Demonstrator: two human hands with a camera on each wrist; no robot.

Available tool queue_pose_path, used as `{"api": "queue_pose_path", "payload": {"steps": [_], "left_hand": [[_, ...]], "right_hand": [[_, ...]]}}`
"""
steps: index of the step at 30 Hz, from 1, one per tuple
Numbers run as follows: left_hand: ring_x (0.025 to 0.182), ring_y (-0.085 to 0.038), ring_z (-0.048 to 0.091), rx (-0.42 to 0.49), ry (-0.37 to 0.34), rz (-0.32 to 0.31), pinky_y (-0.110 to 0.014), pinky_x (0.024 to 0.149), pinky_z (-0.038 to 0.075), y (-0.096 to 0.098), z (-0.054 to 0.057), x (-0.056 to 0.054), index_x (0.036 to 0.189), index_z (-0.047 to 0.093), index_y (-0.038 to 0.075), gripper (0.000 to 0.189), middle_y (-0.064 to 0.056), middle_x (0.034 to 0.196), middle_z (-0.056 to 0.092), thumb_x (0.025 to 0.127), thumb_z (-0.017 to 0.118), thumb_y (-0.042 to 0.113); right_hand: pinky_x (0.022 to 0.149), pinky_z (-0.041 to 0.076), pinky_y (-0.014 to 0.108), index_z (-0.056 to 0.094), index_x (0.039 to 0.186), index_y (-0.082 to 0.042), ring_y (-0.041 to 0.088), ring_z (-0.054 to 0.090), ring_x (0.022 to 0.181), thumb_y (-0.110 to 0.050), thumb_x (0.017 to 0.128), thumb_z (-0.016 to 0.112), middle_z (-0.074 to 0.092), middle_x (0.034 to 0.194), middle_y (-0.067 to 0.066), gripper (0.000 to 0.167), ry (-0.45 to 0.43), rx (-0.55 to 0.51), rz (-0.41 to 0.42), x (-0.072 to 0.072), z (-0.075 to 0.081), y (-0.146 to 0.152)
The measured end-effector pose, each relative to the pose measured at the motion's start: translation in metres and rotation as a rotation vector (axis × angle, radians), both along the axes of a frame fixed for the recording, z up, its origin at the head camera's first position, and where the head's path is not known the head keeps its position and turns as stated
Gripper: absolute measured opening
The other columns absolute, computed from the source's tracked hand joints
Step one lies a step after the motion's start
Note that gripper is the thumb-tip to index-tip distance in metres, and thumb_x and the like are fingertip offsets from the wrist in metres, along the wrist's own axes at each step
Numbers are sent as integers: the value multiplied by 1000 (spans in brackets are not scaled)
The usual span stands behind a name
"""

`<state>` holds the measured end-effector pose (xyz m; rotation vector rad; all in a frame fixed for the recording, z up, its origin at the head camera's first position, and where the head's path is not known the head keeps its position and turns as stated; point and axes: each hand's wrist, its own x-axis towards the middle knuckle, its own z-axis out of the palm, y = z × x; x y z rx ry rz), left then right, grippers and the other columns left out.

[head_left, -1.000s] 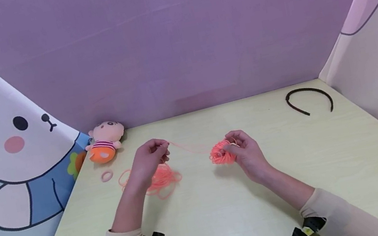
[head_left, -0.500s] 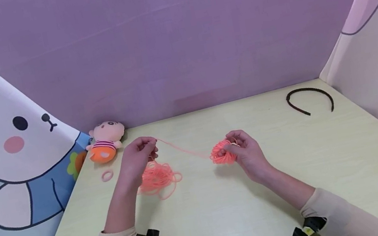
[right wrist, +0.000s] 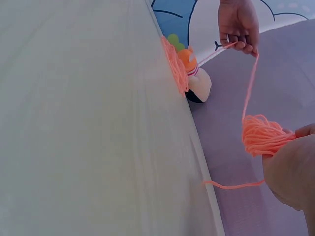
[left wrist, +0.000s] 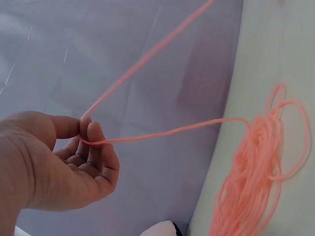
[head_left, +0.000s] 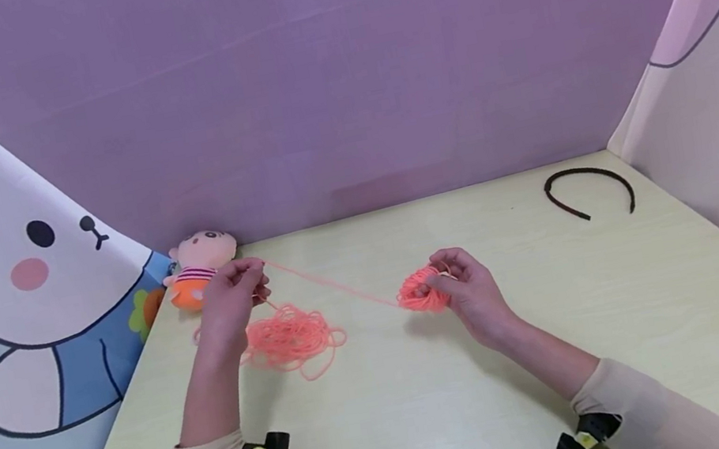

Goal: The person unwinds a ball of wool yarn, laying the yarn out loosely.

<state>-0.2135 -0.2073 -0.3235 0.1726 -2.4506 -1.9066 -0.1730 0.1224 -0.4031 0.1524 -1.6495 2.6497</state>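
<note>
The left hand [head_left: 227, 304] pinched a yarn strand [left wrist: 171, 36] in its fingers; the strand ran straight rightward to the bundle [head_left: 421, 294] that the right hand [head_left: 478, 301] gripped, its fingers partly hidden. The loose heap [head_left: 293, 338] lay on the tabletop [head_left: 409, 424], nearer the left hand.

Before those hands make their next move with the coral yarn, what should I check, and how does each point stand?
1. Left hand pinching the strand: ok.
2. Right hand holding the bundle: ok.
3. Strand running between the hands without a visible knot: ok.
4. Pile free of tangles: cannot tell, its loops overlap.
5. All yarn off the table: not ok, the pile lies there.
6. Black hoop apart from the yarn: ok.
</note>
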Motion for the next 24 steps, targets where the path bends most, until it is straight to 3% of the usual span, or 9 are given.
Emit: {"api": "queue_pose_path", "payload": {"steps": [8,14,24], "left_hand": [[87,-16,59,60,16,118,-27,85,53,-13,6,2,125,58,10,30,-6,106,59,106,55,32],[86,-17,59,106,40,201,-24,81,53,-19,6,1,125,58,8,31,-6,105,60,105,56,31],[115,-24,50,-69,-20,104,-37,95,45,-1,-4,-1,142,51,8,43,-9,132,52,105,55,30]], "right_hand": [[83,57,29,42,127,10,18,62,89,12,96,56,49,110,7,34,11,15,5,1,0,0],[84,57,29,41,128,11,18,62,90,11,96,56,49,110,7,35,10,21,8,1,0,1],[83,57,30,48,121,3,20,63,87,13,96,55,48,108,8,28,4,15,9,1,0,0]]}}
